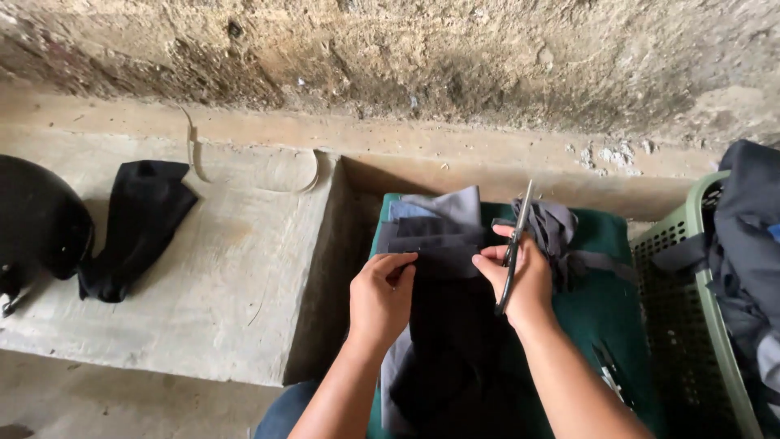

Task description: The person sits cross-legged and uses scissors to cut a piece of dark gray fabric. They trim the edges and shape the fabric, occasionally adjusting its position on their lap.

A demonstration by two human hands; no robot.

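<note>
two hands, dark cloth and a pair of scissors

the left hand (382, 299) rests on a stack of dark cloth pieces (435, 244), its fingers curled narrow and pinching the near edge of the top piece; the right hand (520, 280) is just beside it, fingers wrapped closed round the handles of the scissors (514, 244), whose blades point up and away from the person, slightly tilted; whether the blades are parted i cannot tell; the stack lies in the middle, on a green cloth (605, 301) spread over the person's lap or a low surface, with a long black piece (455, 358) running down from the stack towards the person; the uppermost pieces at the far end are grey and blue-grey; a bunch of grey strips (556, 228) lies just right of the scissors, touching the green cloth; at the right edge stands a light green plastic basket (699, 268) holding dark garments (751, 236); to the left a concrete slab (219, 276) carries a black folded cloth (138, 223) and, at the far left edge, a rounded black object (36, 219); a rough concrete wall (406, 57) runs across the back.
</note>
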